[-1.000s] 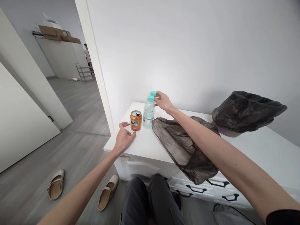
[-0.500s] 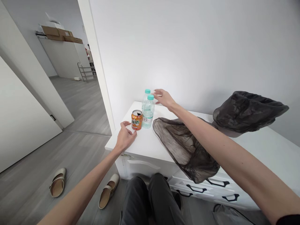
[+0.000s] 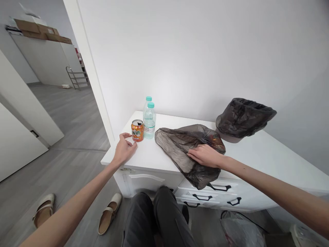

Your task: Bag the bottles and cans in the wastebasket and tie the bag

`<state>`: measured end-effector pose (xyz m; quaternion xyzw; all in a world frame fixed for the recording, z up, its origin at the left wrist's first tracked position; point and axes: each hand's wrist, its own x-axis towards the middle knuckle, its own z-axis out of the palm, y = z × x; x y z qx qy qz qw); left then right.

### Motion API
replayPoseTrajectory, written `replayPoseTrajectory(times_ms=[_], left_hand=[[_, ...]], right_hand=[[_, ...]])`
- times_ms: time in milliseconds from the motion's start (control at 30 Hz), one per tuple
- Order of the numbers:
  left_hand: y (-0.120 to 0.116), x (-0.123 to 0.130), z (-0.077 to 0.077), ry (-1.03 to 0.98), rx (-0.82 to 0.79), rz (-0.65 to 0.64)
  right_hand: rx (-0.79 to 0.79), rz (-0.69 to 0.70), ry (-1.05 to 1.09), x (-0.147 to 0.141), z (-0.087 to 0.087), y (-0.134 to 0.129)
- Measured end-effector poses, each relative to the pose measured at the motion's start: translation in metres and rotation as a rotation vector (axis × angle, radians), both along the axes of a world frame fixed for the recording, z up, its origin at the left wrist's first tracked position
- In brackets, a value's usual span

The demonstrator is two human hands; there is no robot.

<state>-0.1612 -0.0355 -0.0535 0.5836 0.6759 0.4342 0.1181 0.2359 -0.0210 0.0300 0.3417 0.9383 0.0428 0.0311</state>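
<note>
White cabinet (image 3: 257,151) in front of you; loose dark bag (image 3: 174,151) on top, hanging over the front edge. Bag-covered container (image 3: 241,120) behind it, to the right. Your right hand (image 3: 205,156) is on the loose bag, fingers curled, can't tell if gripping. Your left hand (image 3: 124,149) is open, thumb and fingers spread. Two capped bottles (image 3: 149,118) stand upright, one behind the other. Orange can (image 3: 137,131) is upright between left hand and bottles.

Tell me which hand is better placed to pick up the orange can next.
Left, I'd judge: the left hand is spread open right beside the orange can, facing it. The right hand is farther off, at the dark plastic bag.
</note>
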Motion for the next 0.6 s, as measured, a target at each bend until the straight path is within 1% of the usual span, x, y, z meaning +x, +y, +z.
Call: replayPoseTrajectory(times_ms=[100,167,367,467,600], left_hand=[[0.000,0.000,0.004,0.000,-0.010,0.008],[0.000,0.001,0.007,-0.008,-0.014,0.011],[-0.006,0.008,0.022,-0.017,-0.089,0.050],[-0.009,0.011,0.028,-0.022,-0.105,0.058],[-0.010,0.013,0.032,-0.020,-0.105,0.062]], right_hand=[[0.035,-0.215,-0.149,0.028,0.002,0.000],[0.065,-0.335,-0.216,0.046,0.005,0.001],[0.101,-0.655,-0.295,0.088,0.008,0.007],[0.112,-0.761,-0.306,0.102,0.005,0.017],[0.108,-0.828,-0.270,0.110,-0.003,0.036]])
